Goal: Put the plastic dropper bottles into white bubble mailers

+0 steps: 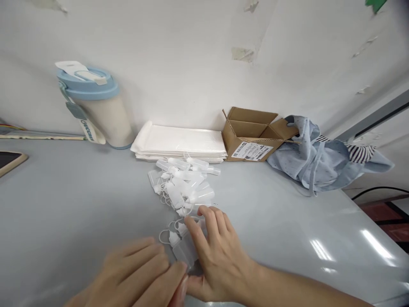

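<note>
A loose pile of small translucent squeeze bottles [191,183], with white caps and looped cap straps, lies on the grey table. Nearer to me, a few more bottles [183,252] lie side by side, caps pointing away. My right hand [220,251] curls around these from the right, its palm hiding part of them. At their near end, my left hand [137,273] is closed and partly blurred, thumb and forefinger pressed together close to my right thumb. Whatever may be between the left fingers is hidden.
White padded envelopes [185,138] are stacked along the wall beside an open cardboard box [252,147]. A blue-lidded tumbler [105,115] stands at the left, and a light blue cloth [316,160] lies on the right. A phone-like device [11,161] shows at the left edge.
</note>
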Tool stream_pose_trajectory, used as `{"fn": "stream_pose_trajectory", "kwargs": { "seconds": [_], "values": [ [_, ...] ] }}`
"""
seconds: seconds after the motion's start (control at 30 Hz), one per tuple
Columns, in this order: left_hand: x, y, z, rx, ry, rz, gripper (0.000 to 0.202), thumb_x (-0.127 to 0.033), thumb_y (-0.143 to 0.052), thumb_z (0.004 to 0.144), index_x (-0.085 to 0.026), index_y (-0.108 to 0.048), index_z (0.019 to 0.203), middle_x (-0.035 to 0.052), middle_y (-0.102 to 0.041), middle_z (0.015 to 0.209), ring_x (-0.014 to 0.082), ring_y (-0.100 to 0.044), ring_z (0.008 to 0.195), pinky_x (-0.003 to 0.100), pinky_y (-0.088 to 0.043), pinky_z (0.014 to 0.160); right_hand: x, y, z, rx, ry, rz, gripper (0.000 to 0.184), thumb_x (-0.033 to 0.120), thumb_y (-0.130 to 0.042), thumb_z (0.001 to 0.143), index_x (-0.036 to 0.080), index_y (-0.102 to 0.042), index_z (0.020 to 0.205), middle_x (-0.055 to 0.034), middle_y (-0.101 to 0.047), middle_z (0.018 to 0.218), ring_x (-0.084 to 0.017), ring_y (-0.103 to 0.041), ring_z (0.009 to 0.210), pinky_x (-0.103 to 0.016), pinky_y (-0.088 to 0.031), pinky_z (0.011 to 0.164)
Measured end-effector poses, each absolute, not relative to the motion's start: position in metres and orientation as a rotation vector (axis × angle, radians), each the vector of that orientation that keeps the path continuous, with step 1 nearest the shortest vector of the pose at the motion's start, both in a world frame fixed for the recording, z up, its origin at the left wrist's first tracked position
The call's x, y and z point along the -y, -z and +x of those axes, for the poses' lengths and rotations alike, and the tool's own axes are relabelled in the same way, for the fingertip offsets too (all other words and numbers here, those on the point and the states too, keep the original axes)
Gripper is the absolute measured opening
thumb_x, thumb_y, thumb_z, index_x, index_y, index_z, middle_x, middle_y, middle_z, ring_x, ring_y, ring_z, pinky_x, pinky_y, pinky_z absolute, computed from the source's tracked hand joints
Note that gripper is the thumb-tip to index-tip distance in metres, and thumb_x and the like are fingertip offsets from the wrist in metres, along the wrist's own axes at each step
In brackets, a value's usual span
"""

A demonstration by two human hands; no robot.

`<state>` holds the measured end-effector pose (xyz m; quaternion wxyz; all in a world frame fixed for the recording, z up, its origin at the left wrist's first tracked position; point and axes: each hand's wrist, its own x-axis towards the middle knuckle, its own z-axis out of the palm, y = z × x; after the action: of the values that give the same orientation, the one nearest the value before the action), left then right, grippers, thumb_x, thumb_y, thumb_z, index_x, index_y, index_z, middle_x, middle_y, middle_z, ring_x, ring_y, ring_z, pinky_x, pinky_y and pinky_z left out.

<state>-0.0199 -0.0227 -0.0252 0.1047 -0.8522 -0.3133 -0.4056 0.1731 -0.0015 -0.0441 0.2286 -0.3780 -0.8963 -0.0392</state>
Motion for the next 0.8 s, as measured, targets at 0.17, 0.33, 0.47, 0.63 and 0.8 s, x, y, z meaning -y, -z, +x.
{"fn": "stream_pose_trajectory", "kwargs": {
  "seconds": [0.17,0.33,0.47,0.63,0.8],
  "values": [
    [0.014,0.013,-0.020,0.942,1.175,-2.498,0.015,-0.005,-0.056,0.083,-0.019,-0.061,0.083,-0.0035,-0.069,0.058,0.0144,-0.065,0.052,0.031,-0.053,0.057,0.000,0.044,0.176,2.426,0.098,-1.035,0.064,0.060,-0.053,0.077,0.010,-0.055,0.116,-0.0185,-0.050,0.109,-0.032,-0.047,0.093,-0.046,-0.046,0.075],
    [0.002,0.007,-0.017,0.882,1.216,-2.536,0.015,-0.004,-0.051,0.085,-0.017,-0.057,0.084,-0.0014,-0.067,0.054,0.0149,-0.062,0.046,0.030,-0.048,0.046,-0.003,0.038,0.184,2.386,0.024,-1.024,0.059,0.052,-0.055,0.078,0.008,-0.050,0.117,-0.0191,-0.048,0.108,-0.033,-0.047,0.096,-0.047,-0.046,0.074],
    [-0.004,0.007,-0.020,0.895,1.189,-2.529,0.015,-0.003,-0.050,0.086,-0.016,-0.057,0.083,-0.0004,-0.065,0.055,0.0146,-0.060,0.047,0.028,-0.044,0.045,-0.026,0.023,0.201,2.353,-0.076,-1.043,0.048,0.044,-0.051,0.085,0.010,-0.048,0.119,-0.0184,-0.049,0.110,-0.032,-0.049,0.100,-0.047,-0.047,0.079],
    [-0.009,0.013,-0.018,0.958,1.250,-2.534,0.017,-0.003,-0.052,0.086,-0.018,-0.055,0.079,-0.0022,-0.062,0.053,0.0131,-0.057,0.047,0.026,-0.044,0.048,-0.107,-0.017,0.210,2.424,-0.106,-1.103,0.036,0.025,-0.047,0.087,0.012,-0.049,0.121,-0.0187,-0.051,0.123,-0.031,-0.046,0.119,-0.048,-0.039,0.099],
    [-0.011,0.014,-0.017,0.929,1.284,-2.513,0.017,-0.003,-0.051,0.086,-0.018,-0.056,0.079,-0.0023,-0.062,0.053,0.0125,-0.057,0.047,0.025,-0.046,0.050,-0.191,-0.045,0.182,2.737,-0.216,-1.175,0.066,0.017,-0.070,0.072,0.018,-0.047,0.134,-0.0147,-0.049,0.139,-0.034,-0.041,0.130,-0.051,-0.040,0.102]
  ]
}}
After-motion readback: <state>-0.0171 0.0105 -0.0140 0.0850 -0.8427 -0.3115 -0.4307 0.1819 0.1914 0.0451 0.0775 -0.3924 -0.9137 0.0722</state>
